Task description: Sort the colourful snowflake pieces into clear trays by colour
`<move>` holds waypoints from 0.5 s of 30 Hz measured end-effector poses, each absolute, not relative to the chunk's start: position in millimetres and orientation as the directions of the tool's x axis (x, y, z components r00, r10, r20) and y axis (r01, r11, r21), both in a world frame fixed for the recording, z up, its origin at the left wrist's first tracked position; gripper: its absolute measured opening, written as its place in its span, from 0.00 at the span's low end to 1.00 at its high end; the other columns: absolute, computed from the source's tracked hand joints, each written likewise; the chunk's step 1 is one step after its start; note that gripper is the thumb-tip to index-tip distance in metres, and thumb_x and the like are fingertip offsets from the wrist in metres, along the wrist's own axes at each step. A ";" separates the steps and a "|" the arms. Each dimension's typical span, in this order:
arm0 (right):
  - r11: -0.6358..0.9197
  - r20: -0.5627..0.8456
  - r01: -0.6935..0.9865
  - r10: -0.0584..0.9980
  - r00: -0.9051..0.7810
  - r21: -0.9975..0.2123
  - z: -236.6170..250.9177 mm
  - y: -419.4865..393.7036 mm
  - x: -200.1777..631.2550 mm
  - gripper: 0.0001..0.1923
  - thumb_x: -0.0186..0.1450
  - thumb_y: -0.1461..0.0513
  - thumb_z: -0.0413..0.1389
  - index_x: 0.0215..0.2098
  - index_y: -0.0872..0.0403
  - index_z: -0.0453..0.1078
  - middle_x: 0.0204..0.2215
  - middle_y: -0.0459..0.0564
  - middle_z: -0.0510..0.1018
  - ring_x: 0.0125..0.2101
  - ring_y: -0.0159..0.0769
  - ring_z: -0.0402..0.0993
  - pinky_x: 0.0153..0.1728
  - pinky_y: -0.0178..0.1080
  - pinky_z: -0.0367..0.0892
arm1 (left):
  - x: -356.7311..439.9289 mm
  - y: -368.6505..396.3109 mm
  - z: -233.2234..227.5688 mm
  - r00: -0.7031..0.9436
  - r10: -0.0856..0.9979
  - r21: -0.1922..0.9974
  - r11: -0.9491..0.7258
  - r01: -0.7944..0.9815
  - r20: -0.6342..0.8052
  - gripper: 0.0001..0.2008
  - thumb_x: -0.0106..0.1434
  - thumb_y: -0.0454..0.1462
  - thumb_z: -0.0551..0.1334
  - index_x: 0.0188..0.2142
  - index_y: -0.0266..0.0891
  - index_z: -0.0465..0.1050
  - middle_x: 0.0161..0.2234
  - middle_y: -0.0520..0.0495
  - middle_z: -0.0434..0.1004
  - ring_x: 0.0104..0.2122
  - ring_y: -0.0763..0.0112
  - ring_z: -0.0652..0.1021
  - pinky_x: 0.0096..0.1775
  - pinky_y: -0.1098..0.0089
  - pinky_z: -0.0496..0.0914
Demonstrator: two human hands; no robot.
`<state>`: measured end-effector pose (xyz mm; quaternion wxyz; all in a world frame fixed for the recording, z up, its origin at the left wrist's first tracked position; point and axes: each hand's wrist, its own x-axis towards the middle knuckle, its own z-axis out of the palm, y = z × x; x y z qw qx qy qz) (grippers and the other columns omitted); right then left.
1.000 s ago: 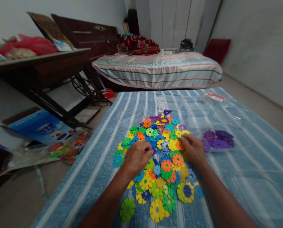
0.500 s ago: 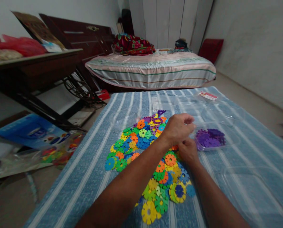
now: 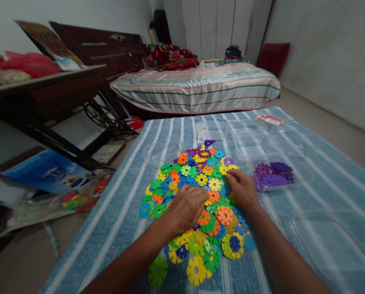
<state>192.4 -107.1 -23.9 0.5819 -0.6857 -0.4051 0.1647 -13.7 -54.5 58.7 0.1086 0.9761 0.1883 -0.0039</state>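
- A heap of flat, flower-shaped plastic discs (image 3: 201, 204) in many colours lies on a blue striped cloth (image 3: 124, 220), at the centre of the view.
- The left hand (image 3: 187, 208) rests palm down on the heap, fingers loosely spread and a little curled, gripping nothing; its forearm enters from 7 o'clock.
- The right hand (image 3: 243, 188) sits at the heap's 3 o'clock edge, knuckles up, fingers curled onto the discs; whether it pinches one cannot be told. Its forearm enters from 5 o'clock.
- A clear tray of purple discs (image 3: 274, 174) stands just beside the right hand, at its 2 o'clock.
- An empty-looking clear tray (image 3: 338, 245) lies at 4 o'clock.
- A bed (image 3: 197, 87) stands at 12 o'clock; a dark wooden worktop (image 3: 47, 87) at 10 o'clock.
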 end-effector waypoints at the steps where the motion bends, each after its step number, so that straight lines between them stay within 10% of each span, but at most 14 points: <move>1: 0.002 0.239 0.360 0.750 0.616 -0.933 -24.1 -107.3 192.7 0.15 0.62 0.52 0.54 0.35 0.53 0.76 0.32 0.49 0.80 0.34 0.41 0.75 0.39 0.41 0.68 | -21.4 -54.8 60.1 0.923 0.379 0.200 -0.902 0.383 -0.061 0.11 0.61 0.28 0.54 0.41 0.41 0.68 0.41 0.48 0.75 0.45 0.64 0.73 0.48 0.61 0.63; 10: -0.002 0.239 0.368 0.757 0.608 -0.930 -25.7 -108.8 193.2 0.16 0.62 0.52 0.53 0.35 0.54 0.76 0.32 0.49 0.80 0.34 0.41 0.75 0.40 0.42 0.68 | -60.2 -53.2 84.0 0.809 0.543 0.082 -0.817 0.571 -0.226 0.13 0.55 0.23 0.51 0.33 0.40 0.68 0.40 0.46 0.75 0.42 0.62 0.73 0.47 0.59 0.65; 15: -0.011 0.244 0.380 0.749 0.616 -0.925 -24.1 -109.6 192.8 0.16 0.61 0.51 0.53 0.36 0.53 0.77 0.32 0.50 0.80 0.35 0.42 0.75 0.39 0.43 0.68 | -41.9 -50.4 72.6 0.856 0.513 0.246 -0.823 0.512 -0.064 0.12 0.61 0.29 0.54 0.43 0.39 0.69 0.44 0.44 0.75 0.47 0.62 0.73 0.51 0.59 0.65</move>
